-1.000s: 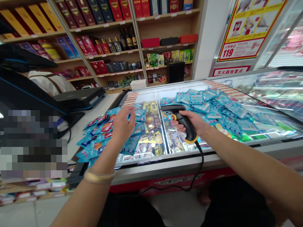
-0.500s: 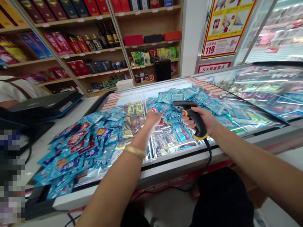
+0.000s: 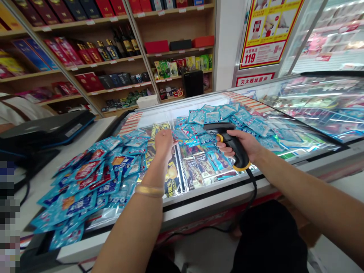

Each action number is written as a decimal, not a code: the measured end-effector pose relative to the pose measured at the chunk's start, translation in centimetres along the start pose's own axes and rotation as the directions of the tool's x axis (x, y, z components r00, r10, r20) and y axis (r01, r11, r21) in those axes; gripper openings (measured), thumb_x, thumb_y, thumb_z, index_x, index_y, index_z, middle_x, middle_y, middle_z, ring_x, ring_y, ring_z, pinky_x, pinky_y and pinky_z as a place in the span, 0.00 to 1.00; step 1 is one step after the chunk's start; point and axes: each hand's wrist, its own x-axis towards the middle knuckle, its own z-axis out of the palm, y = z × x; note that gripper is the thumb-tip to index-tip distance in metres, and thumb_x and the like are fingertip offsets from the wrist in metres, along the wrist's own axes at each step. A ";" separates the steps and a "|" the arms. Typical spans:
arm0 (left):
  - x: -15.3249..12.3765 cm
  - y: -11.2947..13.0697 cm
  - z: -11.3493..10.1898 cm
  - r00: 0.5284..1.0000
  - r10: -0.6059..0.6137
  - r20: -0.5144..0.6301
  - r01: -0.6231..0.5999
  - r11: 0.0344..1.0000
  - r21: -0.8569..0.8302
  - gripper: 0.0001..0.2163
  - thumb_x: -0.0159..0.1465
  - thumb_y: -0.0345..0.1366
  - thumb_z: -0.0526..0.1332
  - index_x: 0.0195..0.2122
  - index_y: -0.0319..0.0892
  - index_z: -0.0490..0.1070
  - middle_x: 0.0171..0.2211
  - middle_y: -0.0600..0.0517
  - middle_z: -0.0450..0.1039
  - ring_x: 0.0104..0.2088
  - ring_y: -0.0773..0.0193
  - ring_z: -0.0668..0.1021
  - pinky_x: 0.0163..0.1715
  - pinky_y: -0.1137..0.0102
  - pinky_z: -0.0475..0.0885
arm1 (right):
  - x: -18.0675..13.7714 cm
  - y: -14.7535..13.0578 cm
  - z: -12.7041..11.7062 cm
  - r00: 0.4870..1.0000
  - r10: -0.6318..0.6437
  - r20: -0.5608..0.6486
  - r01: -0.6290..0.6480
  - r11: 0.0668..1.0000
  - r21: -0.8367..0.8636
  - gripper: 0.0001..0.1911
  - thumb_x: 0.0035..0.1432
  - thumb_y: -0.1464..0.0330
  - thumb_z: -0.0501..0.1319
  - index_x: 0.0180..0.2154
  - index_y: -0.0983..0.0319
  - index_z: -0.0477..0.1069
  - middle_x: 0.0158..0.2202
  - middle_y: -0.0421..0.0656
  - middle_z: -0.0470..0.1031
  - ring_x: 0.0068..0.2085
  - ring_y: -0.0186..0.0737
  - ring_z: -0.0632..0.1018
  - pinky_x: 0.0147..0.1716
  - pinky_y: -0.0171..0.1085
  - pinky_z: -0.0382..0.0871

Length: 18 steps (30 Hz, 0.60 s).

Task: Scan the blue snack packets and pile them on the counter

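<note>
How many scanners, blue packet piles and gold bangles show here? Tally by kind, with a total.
Scanner: 1
Blue packet piles: 2
Gold bangle: 1
Total: 4

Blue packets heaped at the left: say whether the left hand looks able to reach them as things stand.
Probably yes: the left hand is just right of the blue packets, with nothing visible standing between; whether that hand holds anything is unclear.
</note>
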 end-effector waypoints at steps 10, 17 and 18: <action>0.0 -0.1 0.5 0.996 0.087 -0.035 -0.086 0.996 0.034 0.03 0.62 0.32 0.55 0.34 0.43 0.67 0.23 0.57 0.65 0.21 0.68 0.71 0.23 0.69 0.75 | -0.1 0.1 -0.3 1.000 0.018 0.026 -0.016 0.998 -0.058 0.11 0.56 0.65 0.62 0.38 0.66 0.68 0.28 0.43 0.67 0.24 0.31 0.64 0.20 0.30 0.63; -0.1 -0.7 0.5 0.966 0.241 0.090 -0.256 0.934 0.250 0.05 0.61 0.34 0.58 0.35 0.41 0.72 0.25 0.53 0.72 0.16 0.68 0.68 0.16 0.72 0.67 | -0.1 0.3 -0.5 0.997 0.064 0.034 -0.061 0.993 -0.100 0.12 0.56 0.64 0.62 0.38 0.65 0.68 0.29 0.44 0.68 0.24 0.32 0.65 0.21 0.30 0.62; 0.0 -0.9 0.4 0.962 0.254 0.097 -0.271 0.927 0.258 0.05 0.61 0.34 0.58 0.35 0.41 0.72 0.26 0.53 0.72 0.16 0.69 0.68 0.16 0.72 0.66 | -0.1 0.4 -0.5 0.997 0.072 0.035 -0.068 0.992 -0.103 0.12 0.56 0.64 0.62 0.38 0.66 0.68 0.29 0.44 0.68 0.24 0.32 0.65 0.20 0.30 0.62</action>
